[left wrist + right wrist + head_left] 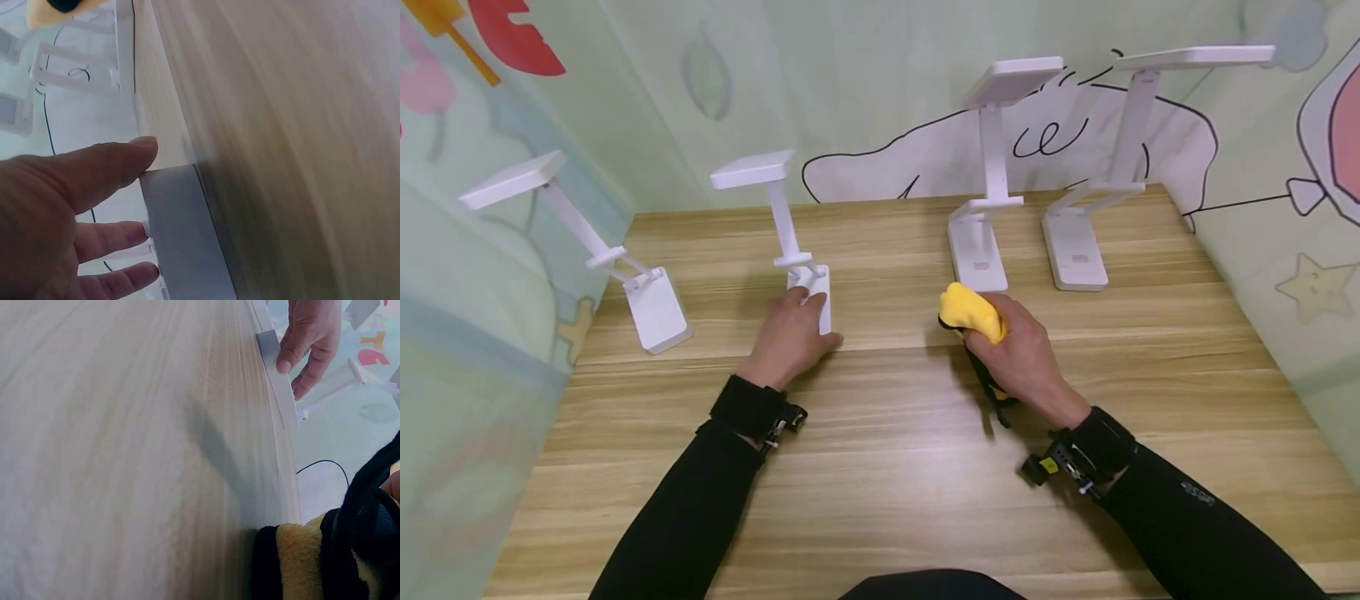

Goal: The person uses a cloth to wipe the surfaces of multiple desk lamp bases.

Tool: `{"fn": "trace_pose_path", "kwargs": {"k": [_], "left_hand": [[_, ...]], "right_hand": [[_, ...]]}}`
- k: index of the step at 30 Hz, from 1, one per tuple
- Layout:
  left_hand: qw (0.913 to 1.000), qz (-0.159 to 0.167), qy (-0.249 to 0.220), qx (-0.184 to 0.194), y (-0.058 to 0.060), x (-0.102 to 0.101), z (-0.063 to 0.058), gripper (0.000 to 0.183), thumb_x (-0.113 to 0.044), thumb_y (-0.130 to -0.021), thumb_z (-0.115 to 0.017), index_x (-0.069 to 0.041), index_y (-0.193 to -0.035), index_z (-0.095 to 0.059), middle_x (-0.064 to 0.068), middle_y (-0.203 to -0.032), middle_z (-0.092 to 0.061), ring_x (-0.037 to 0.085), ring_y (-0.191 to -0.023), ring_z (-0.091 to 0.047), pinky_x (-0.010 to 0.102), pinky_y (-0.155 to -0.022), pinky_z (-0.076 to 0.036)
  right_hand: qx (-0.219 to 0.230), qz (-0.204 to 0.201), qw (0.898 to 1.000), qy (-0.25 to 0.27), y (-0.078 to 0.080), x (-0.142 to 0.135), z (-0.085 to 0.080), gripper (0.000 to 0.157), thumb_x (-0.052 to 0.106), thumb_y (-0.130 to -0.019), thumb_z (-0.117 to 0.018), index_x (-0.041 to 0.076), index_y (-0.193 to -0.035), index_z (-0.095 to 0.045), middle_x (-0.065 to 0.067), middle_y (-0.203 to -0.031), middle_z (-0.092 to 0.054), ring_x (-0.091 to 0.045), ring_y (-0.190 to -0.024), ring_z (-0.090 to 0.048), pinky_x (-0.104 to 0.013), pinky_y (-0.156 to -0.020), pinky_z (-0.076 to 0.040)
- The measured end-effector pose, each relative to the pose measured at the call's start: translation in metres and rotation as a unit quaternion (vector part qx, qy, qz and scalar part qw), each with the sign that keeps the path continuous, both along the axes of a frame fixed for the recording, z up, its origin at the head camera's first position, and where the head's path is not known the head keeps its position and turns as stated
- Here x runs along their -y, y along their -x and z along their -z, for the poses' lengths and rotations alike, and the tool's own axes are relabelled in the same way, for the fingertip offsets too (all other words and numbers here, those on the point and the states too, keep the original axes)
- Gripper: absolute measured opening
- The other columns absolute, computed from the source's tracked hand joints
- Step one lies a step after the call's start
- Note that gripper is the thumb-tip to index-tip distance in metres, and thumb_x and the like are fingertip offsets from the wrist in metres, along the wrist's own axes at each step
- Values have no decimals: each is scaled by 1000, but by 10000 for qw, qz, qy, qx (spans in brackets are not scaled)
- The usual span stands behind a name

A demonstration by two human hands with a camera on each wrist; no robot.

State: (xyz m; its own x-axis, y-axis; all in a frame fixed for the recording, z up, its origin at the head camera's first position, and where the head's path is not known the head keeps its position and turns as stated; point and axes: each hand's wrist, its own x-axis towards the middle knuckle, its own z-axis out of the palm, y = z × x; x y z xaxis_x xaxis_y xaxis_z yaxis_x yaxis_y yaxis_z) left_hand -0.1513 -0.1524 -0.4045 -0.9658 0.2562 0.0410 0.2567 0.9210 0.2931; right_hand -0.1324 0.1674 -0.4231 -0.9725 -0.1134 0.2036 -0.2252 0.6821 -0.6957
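Note:
My left hand [792,332] rests on the base of a white desk lamp [781,221] left of the table's middle. Its thumb lies at the front end of the lamp base [187,240], and two fingertips touch the upper face. These fingers are fairly straight in the left wrist view. My right hand [1021,354] grips a fuzzy yellow cloth [967,308] with black edging, bunched between thumb and fingers. Black-edged folds of the cloth [299,559] hang below that hand, just in front of another white desk lamp [981,254].
One more white desk lamp [658,310] stands at the far left, and another desk lamp [1075,250] at the back right. All stand unfolded on the wooden table [880,492]. Patterned curtains [850,92] hang close behind and at both sides.

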Motion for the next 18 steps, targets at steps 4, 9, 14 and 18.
{"fn": "trace_pose_path", "kwargs": {"k": [4, 9, 14, 18], "left_hand": [[9999, 136, 71, -43, -5, -9, 1, 62, -35, -81, -76, 3, -124, -55, 27, -123, -55, 37, -119, -45, 54, -100, -37], [9991, 364, 67, -185, -11, -18, 1, 62, -35, -80, -76, 4, -124, -55, 25, -120, -57, 36, -118, -47, 52, -100, -39], [9987, 464, 128, -193, -15, -27, 3, 64, -37, -81, -75, 3, -127, -53, 23, -121, -57, 35, -119, -46, 50, -104, -37], [9977, 595, 150, -274, -18, -35, 4, 63, -38, -82, -74, 3, -125, -54, 22, -117, -57, 36, -113, -49, 50, -104, -37]], "right_hand": [[-69, 6, 10000, 37, 0, 0, 0, 45, 24, -84, -68, 13, -126, -55, -9, -98, -56, -26, -81, -50, -40, -66, -40], [-109, -4, 9999, 37, 0, 0, 0, 45, 23, -83, -69, 13, -125, -55, -8, -98, -57, -26, -80, -50, -39, -65, -40], [-84, -7, 10000, 9, 0, 1, 0, 45, 24, -84, -68, 12, -125, -55, -9, -97, -56, -26, -80, -50, -40, -65, -40], [-32, 1, 10000, -14, 0, 1, 1, 46, 24, -85, -67, 12, -127, -54, -10, -98, -56, -27, -81, -50, -40, -65, -40]]}}
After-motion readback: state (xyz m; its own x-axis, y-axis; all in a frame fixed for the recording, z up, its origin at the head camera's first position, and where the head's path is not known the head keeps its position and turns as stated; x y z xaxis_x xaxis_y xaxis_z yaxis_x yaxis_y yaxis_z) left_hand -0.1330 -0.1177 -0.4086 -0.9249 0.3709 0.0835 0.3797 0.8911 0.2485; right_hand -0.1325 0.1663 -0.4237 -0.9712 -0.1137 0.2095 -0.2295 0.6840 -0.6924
